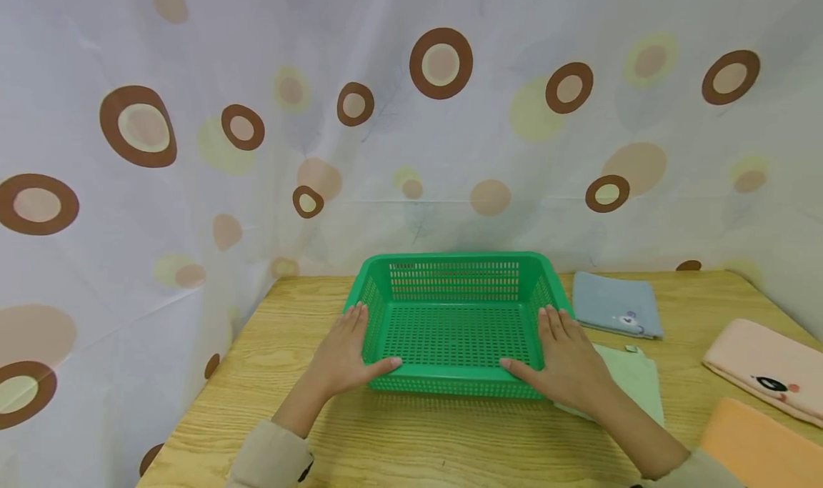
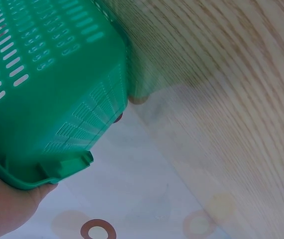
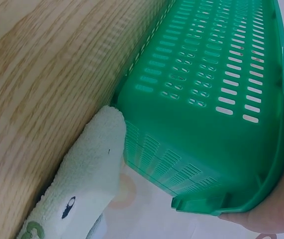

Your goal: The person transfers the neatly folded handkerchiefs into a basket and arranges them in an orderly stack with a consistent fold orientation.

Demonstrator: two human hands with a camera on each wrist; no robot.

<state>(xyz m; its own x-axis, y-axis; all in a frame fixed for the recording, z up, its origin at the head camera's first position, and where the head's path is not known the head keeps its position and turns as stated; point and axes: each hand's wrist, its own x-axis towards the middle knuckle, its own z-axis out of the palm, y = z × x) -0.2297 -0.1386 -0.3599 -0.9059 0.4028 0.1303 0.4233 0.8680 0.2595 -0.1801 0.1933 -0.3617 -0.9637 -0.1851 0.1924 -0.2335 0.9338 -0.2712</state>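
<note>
A green plastic basket (image 1: 456, 370) with slotted walls stands on the wooden table, its inside bare in the head view. At its near left corner my left hand (image 1: 343, 352) rests on the rim, fingers straight along the side and thumb on the front edge. Mirroring it, my right hand (image 1: 572, 363) lies over the near right corner the same way. Both wrist views look at the outer walls, with part of the left hand (image 2: 5, 204) and of the right hand (image 3: 276, 204) against the rim. A pale green towel (image 1: 633, 381) lies partly behind my right hand.
Right of the basket lie a folded blue towel (image 1: 614, 306), a pink towel (image 1: 771, 366) and an orange towel (image 1: 759, 449). A spotted white curtain (image 1: 386, 152) hangs behind and to the left of the wooden table (image 1: 257, 395).
</note>
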